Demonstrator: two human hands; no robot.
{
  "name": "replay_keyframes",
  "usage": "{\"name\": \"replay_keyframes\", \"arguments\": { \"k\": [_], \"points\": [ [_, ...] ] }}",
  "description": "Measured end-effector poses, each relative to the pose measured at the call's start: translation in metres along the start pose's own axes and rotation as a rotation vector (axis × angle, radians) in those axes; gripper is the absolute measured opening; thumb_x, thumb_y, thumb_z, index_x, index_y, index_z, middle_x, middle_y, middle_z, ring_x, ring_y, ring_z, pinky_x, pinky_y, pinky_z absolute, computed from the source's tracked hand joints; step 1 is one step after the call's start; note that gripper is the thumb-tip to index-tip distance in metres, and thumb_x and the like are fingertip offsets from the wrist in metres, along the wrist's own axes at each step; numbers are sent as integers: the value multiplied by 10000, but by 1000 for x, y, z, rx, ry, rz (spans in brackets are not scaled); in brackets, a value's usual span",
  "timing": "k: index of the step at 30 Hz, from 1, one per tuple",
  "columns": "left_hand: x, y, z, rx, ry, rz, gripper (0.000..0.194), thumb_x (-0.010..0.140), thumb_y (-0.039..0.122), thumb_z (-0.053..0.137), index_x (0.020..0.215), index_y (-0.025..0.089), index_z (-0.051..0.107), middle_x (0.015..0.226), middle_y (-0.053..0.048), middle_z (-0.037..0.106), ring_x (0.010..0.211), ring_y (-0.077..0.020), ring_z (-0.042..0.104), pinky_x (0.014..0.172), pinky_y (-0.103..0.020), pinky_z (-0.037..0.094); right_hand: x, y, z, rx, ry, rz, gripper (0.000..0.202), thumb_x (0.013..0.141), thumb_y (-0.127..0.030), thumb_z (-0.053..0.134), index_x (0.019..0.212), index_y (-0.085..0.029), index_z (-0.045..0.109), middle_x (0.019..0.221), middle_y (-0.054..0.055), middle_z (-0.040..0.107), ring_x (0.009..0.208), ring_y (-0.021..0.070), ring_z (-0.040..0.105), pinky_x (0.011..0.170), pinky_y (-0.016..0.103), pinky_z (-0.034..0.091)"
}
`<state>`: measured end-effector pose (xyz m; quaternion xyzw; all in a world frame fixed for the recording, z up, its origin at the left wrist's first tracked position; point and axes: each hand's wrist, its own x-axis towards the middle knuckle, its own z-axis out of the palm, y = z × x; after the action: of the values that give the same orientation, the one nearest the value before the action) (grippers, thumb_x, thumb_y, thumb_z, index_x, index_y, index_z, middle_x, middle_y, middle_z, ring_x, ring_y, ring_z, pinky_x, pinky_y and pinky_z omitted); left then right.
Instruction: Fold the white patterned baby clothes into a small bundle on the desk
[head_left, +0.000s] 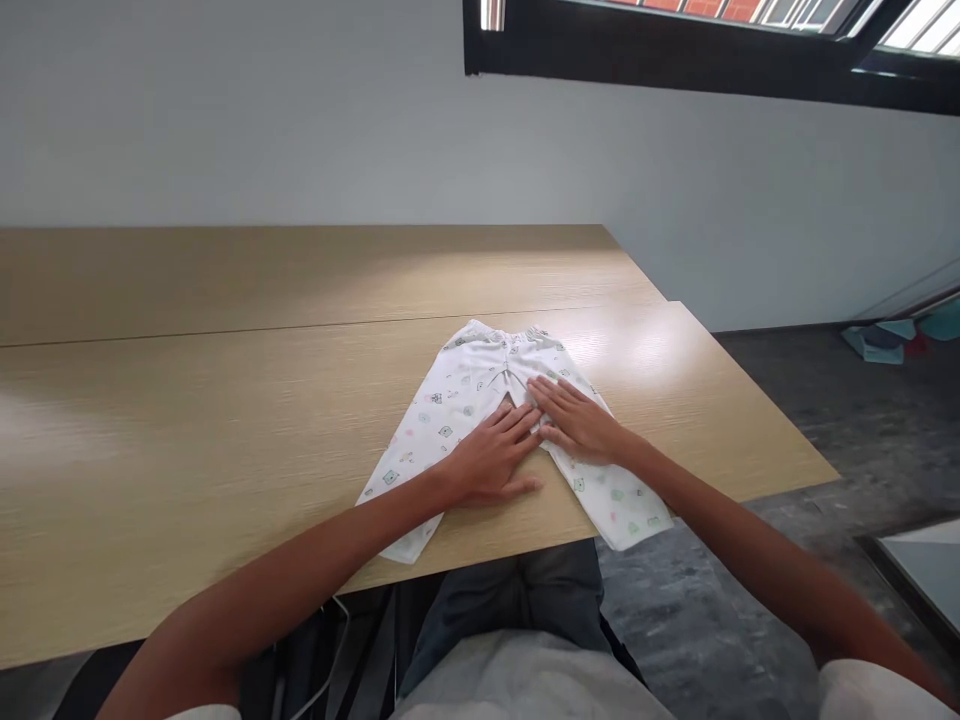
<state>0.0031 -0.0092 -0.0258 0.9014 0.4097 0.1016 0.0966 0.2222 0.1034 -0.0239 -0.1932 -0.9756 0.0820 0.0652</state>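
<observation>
A small pair of white pants with a print of little animal faces lies spread on the table, its gathered waistband pointing away from me and its two legs towards me. The leg ends reach the table's front edge, and the right one hangs slightly past it. My left hand rests flat between the legs, fingertips touching the inner edge of the right leg. Flat on the upper part of that leg lies my right hand, fingers stretched out. The fingertips of both hands are close together. Neither hand grips anything.
The light wood table has a seam across it and ends on the right in a slanted edge. Behind it stands a grey wall with a dark window frame. Blue-green items lie on the dark floor at right.
</observation>
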Motion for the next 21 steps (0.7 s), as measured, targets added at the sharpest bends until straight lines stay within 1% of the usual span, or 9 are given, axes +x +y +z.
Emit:
{"name": "replay_keyframes", "arguments": {
  "k": [2, 5, 6, 8, 11, 14, 17, 19, 21],
  "points": [
    [0, 1, -1, -4, -2, -5, 785, 966, 660, 306, 1558, 148, 247, 1634, -152, 184, 1526, -308, 141, 1241, -484, 139, -10, 12, 3, -47, -37, 95, 679, 1053, -543, 217, 1609, -201, 27, 1629, 76, 131, 1508, 249, 117, 1238, 501, 204],
    [-1, 2, -4, -3, -16, -4, 776, 964, 657, 328, 1565, 176, 232, 1639, -140, 169, 1523, -311, 156, 1234, -481, 156, -22, 39, -5, -108, -79, 258, 721, 1034, -598, 206, 1609, -199, 31, 1627, 88, 141, 1506, 274, 120, 1219, 540, 221],
    [0, 2, -4, -1, -19, -4, 774, 962, 656, 336, 1564, 180, 237, 1640, -137, 169, 1522, -312, 159, 1233, -481, 157, -23, 44, -8, -124, -88, 299, 726, 1030, -607, 200, 1609, -195, 47, 1622, 97, 163, 1503, 288, 133, 1211, 565, 223],
    [0, 2, -4, 4, -19, -7, 772, 960, 657, 343, 1563, 186, 240, 1640, -132, 171, 1520, -313, 165, 1231, -484, 161, -19, 44, -15, -150, -62, 362, 713, 1033, -592, 179, 1606, -177, 94, 1613, 119, 189, 1498, 306, 152, 1200, 599, 210],
    [0, 1, -1, 11, -5, 1, 772, 959, 661, 336, 1562, 189, 242, 1636, -130, 185, 1519, -312, 171, 1227, -490, 166, -3, 27, -12, -133, 27, 330, 671, 1050, -538, 165, 1598, -152, 149, 1615, 127, 179, 1503, 282, 141, 1215, 562, 200],
    [0, 0, 1, 16, 8, 1, 774, 956, 674, 319, 1557, 190, 253, 1633, -130, 203, 1519, -306, 174, 1227, -485, 165, 13, 22, 0, -75, 0, 208, 664, 1050, -539, 200, 1592, -156, 182, 1611, 111, 208, 1502, 253, 161, 1223, 515, 212],
    [-1, 1, 0, 10, 0, -8, 776, 958, 679, 299, 1560, 192, 247, 1636, -125, 197, 1519, -303, 175, 1227, -479, 165, 18, 43, 4, -82, -28, 252, 707, 1034, -586, 236, 1590, -152, 186, 1612, 115, 201, 1499, 264, 173, 1217, 530, 212],
    [0, 1, -2, 3, -11, -5, 779, 959, 675, 305, 1565, 192, 232, 1639, -123, 186, 1518, -308, 174, 1226, -481, 163, 18, 58, 0, -106, -49, 333, 733, 1025, -607, 239, 1590, -145, 182, 1613, 123, 191, 1498, 279, 171, 1207, 547, 223],
    [0, 2, -2, -1, -14, -6, 784, 956, 672, 324, 1568, 190, 227, 1640, -125, 180, 1517, -314, 175, 1225, -484, 164, 17, 62, -6, -142, -69, 390, 736, 1026, -600, 217, 1587, -124, 189, 1612, 134, 186, 1499, 291, 163, 1205, 562, 215]
  ]
}}
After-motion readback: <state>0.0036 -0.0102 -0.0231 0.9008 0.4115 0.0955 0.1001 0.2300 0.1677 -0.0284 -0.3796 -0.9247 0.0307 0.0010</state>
